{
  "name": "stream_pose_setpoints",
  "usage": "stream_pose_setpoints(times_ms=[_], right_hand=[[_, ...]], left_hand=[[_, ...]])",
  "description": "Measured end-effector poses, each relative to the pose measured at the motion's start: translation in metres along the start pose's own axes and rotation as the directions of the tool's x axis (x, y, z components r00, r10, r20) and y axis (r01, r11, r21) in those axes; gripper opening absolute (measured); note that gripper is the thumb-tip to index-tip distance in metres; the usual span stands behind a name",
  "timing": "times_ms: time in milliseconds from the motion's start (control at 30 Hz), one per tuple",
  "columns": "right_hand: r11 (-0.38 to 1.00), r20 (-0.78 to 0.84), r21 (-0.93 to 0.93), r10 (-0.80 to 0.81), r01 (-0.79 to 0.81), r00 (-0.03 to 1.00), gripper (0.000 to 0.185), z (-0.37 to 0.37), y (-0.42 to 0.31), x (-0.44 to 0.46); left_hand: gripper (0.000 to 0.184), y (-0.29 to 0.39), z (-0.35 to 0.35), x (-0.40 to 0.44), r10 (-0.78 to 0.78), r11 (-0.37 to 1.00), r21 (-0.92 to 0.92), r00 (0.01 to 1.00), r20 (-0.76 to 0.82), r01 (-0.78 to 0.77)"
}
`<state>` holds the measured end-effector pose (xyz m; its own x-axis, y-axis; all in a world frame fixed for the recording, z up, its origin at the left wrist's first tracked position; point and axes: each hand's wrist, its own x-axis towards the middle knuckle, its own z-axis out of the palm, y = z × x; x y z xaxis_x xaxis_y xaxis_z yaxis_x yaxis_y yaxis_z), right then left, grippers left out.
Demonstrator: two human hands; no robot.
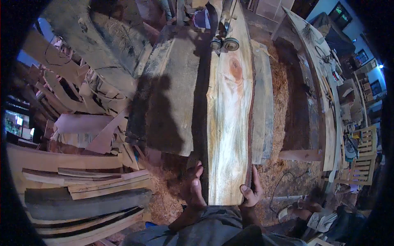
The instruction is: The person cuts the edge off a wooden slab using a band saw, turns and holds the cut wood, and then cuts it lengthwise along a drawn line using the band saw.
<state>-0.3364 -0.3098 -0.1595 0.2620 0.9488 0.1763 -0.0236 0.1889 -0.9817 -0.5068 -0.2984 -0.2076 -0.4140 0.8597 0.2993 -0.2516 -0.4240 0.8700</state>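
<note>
A long wooden plank (230, 135) with pale, streaked grain, a reddish knot and rough dark side edges runs straight away from my body. Its near end sits close to my waist. My right hand (251, 192) grips the right edge near that end, thumb on the top face and fingers along the side. Against the left edge, my left hand (196, 189) presses with its palm side, thumb and fingers pointing up and partly curled; how far they reach beneath is hidden. Toward the far end, a machine part with round rollers (230, 44) stands over the plank.
A worn wooden tabletop (172, 98) lies beneath the plank, with a narrower board (262, 110) on the right. Stacked boards (90, 192) are at lower left, offcuts (82, 127) above them. Sawdust (279, 102) covers the floor. A long bench (318, 82) with tools stands right.
</note>
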Motion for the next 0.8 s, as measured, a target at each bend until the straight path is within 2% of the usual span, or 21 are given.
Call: stream_pose_setpoints(times_ms=[267,367,433,567,667,800], right_hand=[[1.0,-0.012,0.021,0.008,-0.008,1.0,0.087,0.004,-0.005,0.002],[0.997,0.016,-0.069,0.048,-0.046,0.999,0.087,0.003,-0.008,0.003],[0.999,-0.015,0.029,0.015,-0.014,1.0,0.087,0.005,-0.001,0.004],[1.0,-0.017,0.023,0.016,-0.016,1.0,0.087,0.005,-0.004,0.006],[0.997,0.002,-0.067,0.029,-0.028,1.0,0.088,0.004,-0.006,0.009],[1.0,-0.015,0.021,0.023,-0.023,1.0,0.087,0.012,-0.01,0.011]], left_hand=[[0.048,0.004,-0.001,-0.001,-0.006,1.0,0.007,1.0,0.012,0.006],[0.048,-0.002,0.002,0.003,-0.004,1.0,0.002,1.0,0.004,0.004],[0.048,-0.004,0.003,0.004,-0.006,1.0,-0.006,1.0,0.001,0.006],[0.049,-0.006,0.006,0.008,-0.016,1.0,-0.016,1.0,0.006,0.016],[0.049,-0.008,0.009,0.01,-0.017,1.0,-0.017,1.0,0.006,0.017],[0.049,-0.008,0.009,0.012,-0.007,1.0,-0.021,1.0,-0.002,0.007]])
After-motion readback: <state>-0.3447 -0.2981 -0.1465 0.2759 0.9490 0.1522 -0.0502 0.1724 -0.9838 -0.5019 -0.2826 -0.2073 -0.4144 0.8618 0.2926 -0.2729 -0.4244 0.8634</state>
